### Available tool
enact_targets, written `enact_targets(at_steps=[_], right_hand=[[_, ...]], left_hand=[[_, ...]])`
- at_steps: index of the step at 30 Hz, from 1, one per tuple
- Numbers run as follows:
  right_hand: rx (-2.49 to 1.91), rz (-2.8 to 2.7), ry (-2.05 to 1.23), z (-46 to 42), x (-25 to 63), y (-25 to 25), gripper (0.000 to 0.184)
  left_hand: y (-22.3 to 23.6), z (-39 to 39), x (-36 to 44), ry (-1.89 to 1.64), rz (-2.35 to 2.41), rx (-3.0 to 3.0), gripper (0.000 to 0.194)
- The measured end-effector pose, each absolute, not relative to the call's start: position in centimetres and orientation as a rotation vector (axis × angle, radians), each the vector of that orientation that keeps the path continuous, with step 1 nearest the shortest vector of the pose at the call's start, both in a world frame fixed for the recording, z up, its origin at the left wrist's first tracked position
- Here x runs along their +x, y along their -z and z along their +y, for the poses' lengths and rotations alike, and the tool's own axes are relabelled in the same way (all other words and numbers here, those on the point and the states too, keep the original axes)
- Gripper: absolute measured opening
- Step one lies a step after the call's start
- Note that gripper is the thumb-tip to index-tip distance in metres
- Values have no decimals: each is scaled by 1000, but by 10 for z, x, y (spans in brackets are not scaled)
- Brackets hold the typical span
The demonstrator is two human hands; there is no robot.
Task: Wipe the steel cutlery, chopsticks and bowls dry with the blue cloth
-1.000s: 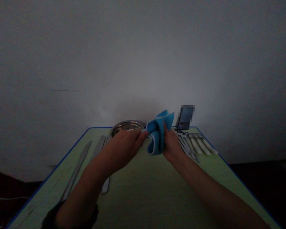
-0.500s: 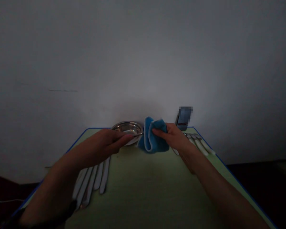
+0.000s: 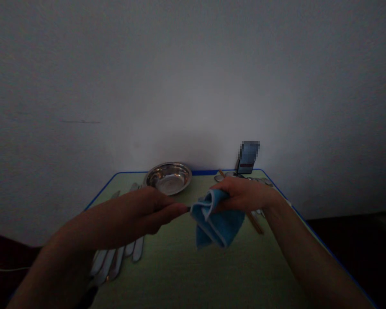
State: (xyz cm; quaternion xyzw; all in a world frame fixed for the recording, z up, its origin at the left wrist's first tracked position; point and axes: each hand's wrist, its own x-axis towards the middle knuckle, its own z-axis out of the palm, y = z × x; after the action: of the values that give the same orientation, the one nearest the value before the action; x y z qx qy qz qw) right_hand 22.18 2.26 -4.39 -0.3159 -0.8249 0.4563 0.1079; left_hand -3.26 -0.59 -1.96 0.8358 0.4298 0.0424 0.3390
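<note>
In the head view my left hand (image 3: 154, 211) pinches one end of a thin metal utensil (image 3: 188, 209). Only a short dark bit of it shows, so its kind is hidden. My right hand (image 3: 242, 194) is closed on a folded blue cloth (image 3: 218, 223) with pale edging, which covers the utensil's other end. Both hands are above the table, close together. A shiny metal bowl (image 3: 169, 178) stands just behind my left hand. Under my left forearm lie several metal table knives (image 3: 138, 249), partly covered.
The green table (image 3: 180, 274) has a blue edge and meets a plain wall (image 3: 193, 86). At the back right a phone (image 3: 247, 158) leans upright. Spoons (image 3: 218, 177) and brown chopsticks (image 3: 254, 223) lie near my right hand, partly hidden.
Both hands have come lower and nearer to me with the cloth and utensil. My right hand has turned, and the cloth now hangs down. More of the bowl and the chopsticks shows.
</note>
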Motion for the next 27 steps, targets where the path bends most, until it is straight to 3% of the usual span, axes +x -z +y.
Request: enact_targets(at_steps=[5,11,20,27], right_hand=[[-874,-2323,-1184,19,202,46,13],[-1085,-1653,-1053,32,193,67,31],[-843,-1526,-1785,32,211,69,28],[-868,-1433,-1745,31,237,57,22]], left_hand=[[21,-2,-39,-217,1069,2151,39],[22,8,-42,-415,1120,2282,43],[27,16,-49,-409,1221,2257,41],[32,16,-59,-459,1149,2134,41]])
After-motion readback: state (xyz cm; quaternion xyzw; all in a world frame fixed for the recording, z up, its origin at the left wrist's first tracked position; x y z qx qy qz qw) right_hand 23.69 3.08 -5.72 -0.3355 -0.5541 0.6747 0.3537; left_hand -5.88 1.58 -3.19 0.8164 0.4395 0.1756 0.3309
